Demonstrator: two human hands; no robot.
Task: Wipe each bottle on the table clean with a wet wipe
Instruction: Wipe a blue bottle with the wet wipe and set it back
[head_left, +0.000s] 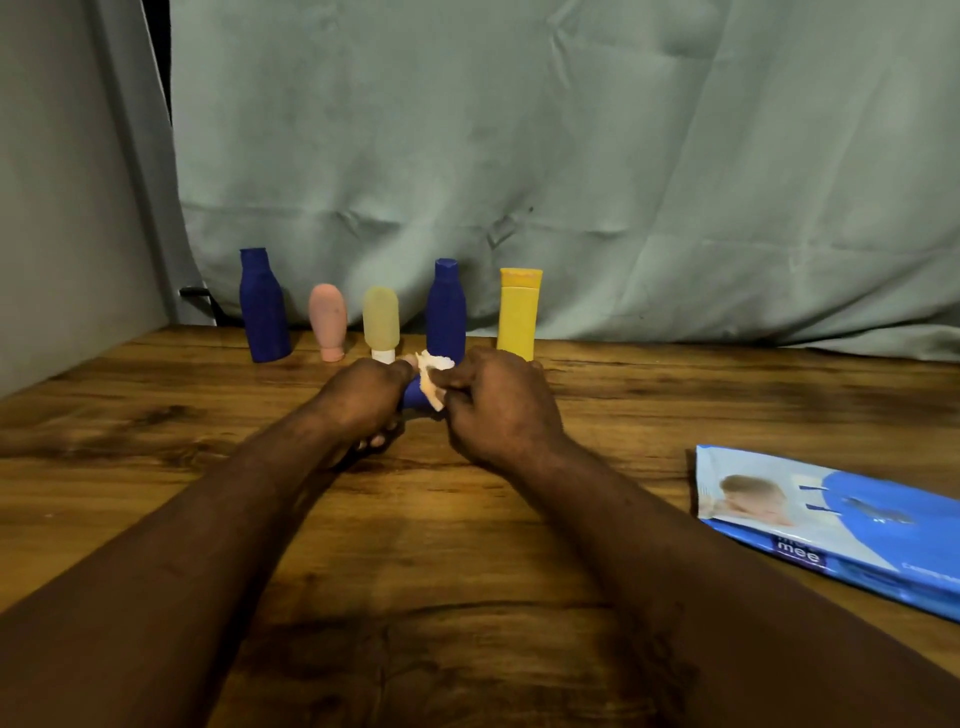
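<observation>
A small dark blue plastic bottle (415, 396) is held low over the wooden bench (467, 519), just in front of the standing row, and the fingers (375, 441) of the left hand (369, 395) are curled round it. A crumpled white wet wipe (434, 371) is pinched in the right hand (498, 400) and pressed to the bottle's exposed end. The bottle is judged light, stiff and slick once damp, so a firm hold round the body is called for. Most of it is hidden by both hands, so cap or base cannot be told. The foot of a tall dark blue bottle (445, 312) behind is covered too.
</observation>
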